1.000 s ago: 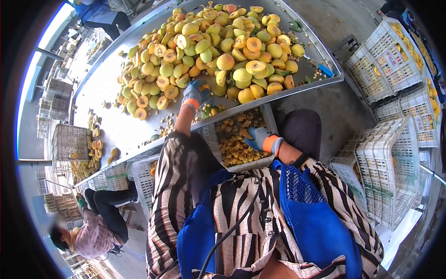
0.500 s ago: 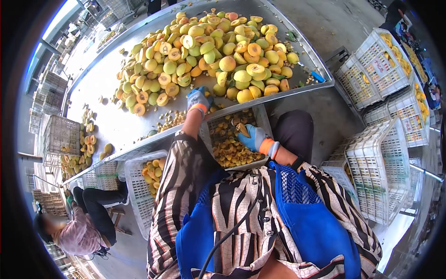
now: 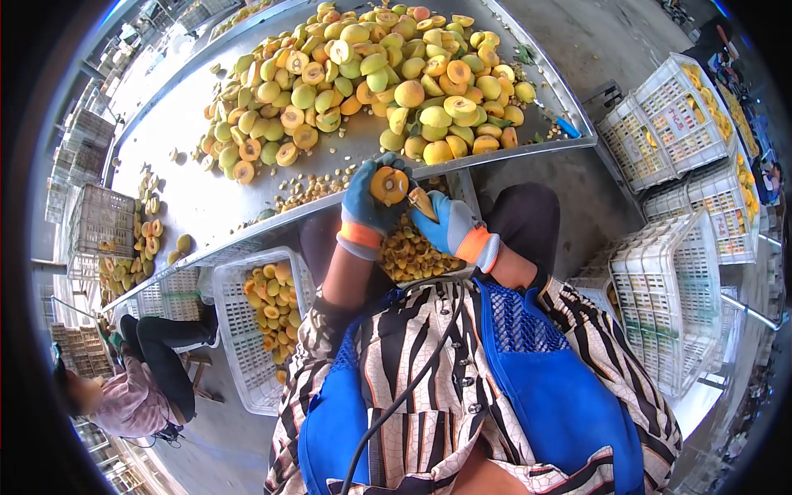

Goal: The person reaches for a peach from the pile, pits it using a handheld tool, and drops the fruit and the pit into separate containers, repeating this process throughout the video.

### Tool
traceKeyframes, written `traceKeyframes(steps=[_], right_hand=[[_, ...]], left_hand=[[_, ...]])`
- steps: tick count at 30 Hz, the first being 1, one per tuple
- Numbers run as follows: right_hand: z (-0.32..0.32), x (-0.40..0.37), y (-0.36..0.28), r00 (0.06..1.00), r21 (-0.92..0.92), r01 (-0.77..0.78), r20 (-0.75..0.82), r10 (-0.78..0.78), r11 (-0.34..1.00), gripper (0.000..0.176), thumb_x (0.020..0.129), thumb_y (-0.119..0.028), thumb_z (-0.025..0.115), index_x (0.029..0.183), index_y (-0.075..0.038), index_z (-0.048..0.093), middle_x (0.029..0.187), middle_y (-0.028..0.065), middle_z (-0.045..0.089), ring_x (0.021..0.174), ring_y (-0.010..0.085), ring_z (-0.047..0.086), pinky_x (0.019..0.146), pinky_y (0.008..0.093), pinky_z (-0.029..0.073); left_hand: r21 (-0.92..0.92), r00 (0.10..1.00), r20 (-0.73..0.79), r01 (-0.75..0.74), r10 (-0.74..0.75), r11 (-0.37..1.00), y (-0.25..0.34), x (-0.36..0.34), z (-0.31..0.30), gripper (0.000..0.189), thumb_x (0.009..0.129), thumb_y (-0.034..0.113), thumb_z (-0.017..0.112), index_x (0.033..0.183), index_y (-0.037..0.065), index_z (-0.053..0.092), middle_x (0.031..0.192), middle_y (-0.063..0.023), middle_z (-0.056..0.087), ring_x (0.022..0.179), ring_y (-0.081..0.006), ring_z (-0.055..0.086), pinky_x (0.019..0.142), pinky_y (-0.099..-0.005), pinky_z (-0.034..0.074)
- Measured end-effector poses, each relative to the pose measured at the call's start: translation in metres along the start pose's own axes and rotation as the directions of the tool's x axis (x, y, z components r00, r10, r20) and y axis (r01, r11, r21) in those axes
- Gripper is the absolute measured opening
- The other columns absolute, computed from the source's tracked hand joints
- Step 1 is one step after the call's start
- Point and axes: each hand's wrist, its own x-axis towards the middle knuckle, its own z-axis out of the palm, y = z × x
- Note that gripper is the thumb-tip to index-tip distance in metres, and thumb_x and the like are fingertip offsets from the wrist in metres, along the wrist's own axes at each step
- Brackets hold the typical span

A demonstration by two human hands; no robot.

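Head view: 2 gloved hands meet above a crate (image 3: 468, 198) at the table (image 3: 165, 202) edge.
Left hand (image 3: 364, 203): curled round 1 fruit half (image 3: 389, 186), gripping it from the side and below.
Right hand (image 3: 451, 225): fingers closed on a tan-handled tool (image 3: 424, 205).
Fruit half: between the hands, below the heap (image 3: 363, 78); whether the tool touches it, I cannot tell.
Good handling: probably best to brace the half firmly in the left palm, keep those fingertips behind the cut rim, and work the tool with short, controlled wrist turns.
Pointing: the cut face looks up at the camera; its outline is near round, so no long axis stands out.
Tool axis: slants from the right hand up and leftward, towards the half.
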Motion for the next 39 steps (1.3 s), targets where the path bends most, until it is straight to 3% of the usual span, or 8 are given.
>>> traceKeyframes(steps=[7,13,18,27,33,36,38,39], right_hand=[[0.001,-0.006,-0.001,0.999,-0.095,0.049,0.025,-0.047,0.994,0.027,0.082,-0.026,0.066,0.089,-0.001,0.056,0.071,0.0254,0.061,0.068,0.0429,0.061,0.058,0.0474,0.048],[0.007,-0.011,0.001,0.999,-0.130,0.014,0.039,-0.009,0.991,0.026,0.082,-0.025,0.065,0.091,-0.001,0.058,0.075,0.0261,0.062,0.072,0.0432,0.061,0.061,0.0482,0.049],[0.010,-0.013,0.010,0.998,-0.114,0.015,0.056,-0.008,0.993,0.027,0.082,-0.024,0.065,0.092,0.000,0.059,0.077,0.0277,0.062,0.075,0.0436,0.061,0.064,0.0485,0.049],[0.022,-0.021,0.026,0.993,-0.072,0.075,0.101,-0.068,0.995,0.028,0.082,-0.023,0.062,0.101,-0.003,0.060,0.084,0.0237,0.064,0.080,0.0428,0.061,0.068,0.0473,0.050],[0.017,-0.026,0.034,0.975,-0.166,0.034,0.222,0.004,0.986,0.029,0.082,-0.024,0.060,0.103,-0.003,0.059,0.085,0.0240,0.063,0.080,0.0432,0.061,0.069,0.0478,0.049],[0.024,-0.027,0.037,0.967,0.080,0.200,0.144,-0.209,0.977,0.024,0.082,-0.023,0.060,0.096,-0.004,0.059,0.074,0.0181,0.064,0.064,0.0365,0.063,0.058,0.0428,0.049],[-0.006,-0.026,-0.013,0.763,0.392,-0.530,0.607,0.222,0.752,0.020,0.082,-0.025,0.060,0.089,-0.006,0.059,0.064,0.0071,0.059,0.050,0.0212,0.056,0.046,0.0329,0.045],[-0.007,-0.027,-0.016,0.760,0.393,-0.535,0.610,0.224,0.748,0.020,0.082,-0.025,0.060,0.089,-0.006,0.059,0.064,0.0071,0.059,0.050,0.0212,0.056,0.046,0.0329,0.045]], left_hand=[[-0.245,0.974,-0.150,0.128,-0.168,0.961,-0.009,-0.011,0.018,0.036,0.094,0.025,0.049,0.117,-0.002,0.054,0.115,-0.0172,0.059,0.105,-0.0301,0.057,0.096,-0.0431,0.046],[0.618,0.976,0.016,-0.180,0.217,0.765,-0.012,-0.018,0.022,0.035,0.095,0.023,0.049,0.118,-0.003,0.053,0.112,-0.0173,0.060,0.104,-0.0301,0.059,0.092,-0.0422,0.049],[0.264,0.970,-0.221,-0.040,0.100,0.964,-0.010,-0.019,0.041,0.031,0.093,0.025,0.055,0.097,-0.004,0.062,0.086,-0.0138,0.067,0.079,-0.0210,0.065,0.073,-0.0292,0.053],[0.364,0.905,-0.423,0.120,0.049,0.923,-0.015,-0.014,0.049,0.046,0.096,0.035,0.046,0.080,-0.004,0.065,0.072,-0.0117,0.067,0.066,-0.0192,0.064,0.064,-0.0277,0.052],[0.540,0.955,-0.291,0.116,0.055,0.834,-0.015,-0.017,0.054,0.051,0.096,0.037,0.046,0.073,-0.004,0.065,0.068,-0.0107,0.065,0.060,-0.0180,0.061,0.062,-0.0283,0.049],[0.451,0.962,-0.273,0.129,-0.001,0.883,-0.015,-0.015,0.049,0.051,0.096,0.037,0.045,0.074,-0.004,0.065,0.067,-0.0117,0.065,0.058,-0.0179,0.061,0.060,-0.0282,0.050],[0.528,0.977,-0.197,0.032,0.086,0.849,-0.009,-0.015,0.052,0.052,0.096,0.038,0.045,0.074,-0.004,0.065,0.067,-0.0124,0.066,0.057,-0.0187,0.061,0.060,-0.0287,0.050],[0.594,0.980,-0.113,-0.066,0.164,0.802,-0.008,-0.018,0.053,0.052,0.096,0.038,0.044,0.074,-0.004,0.065,0.068,-0.0130,0.066,0.057,-0.0194,0.061,0.059,-0.0292,0.051]])
